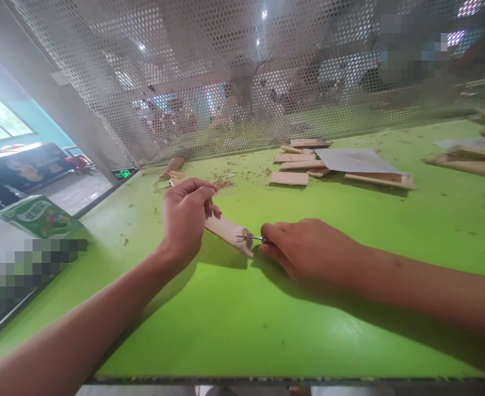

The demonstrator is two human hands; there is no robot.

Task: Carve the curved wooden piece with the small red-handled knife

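A pale strip of wood (228, 231) slants across the green table, its near right end rough and darker, as if cut. My left hand (187, 212) is closed around the strip's upper part and hides that end of it. In my right hand (300, 242) is a thin metal carving tool (251, 237), its dark handle mostly hidden by the fingers. The tool's slim tip reaches over the strip's rough end; whether it touches the wood, I cannot tell.
Several flat wood pieces (288, 178) and a white paper sheet (358, 160) lie toward the back. Wood shavings (224, 180) are scattered beyond my left hand. A perforated metal screen (209, 82) borders the green table (209, 335). A green box (40, 217) stands at left.
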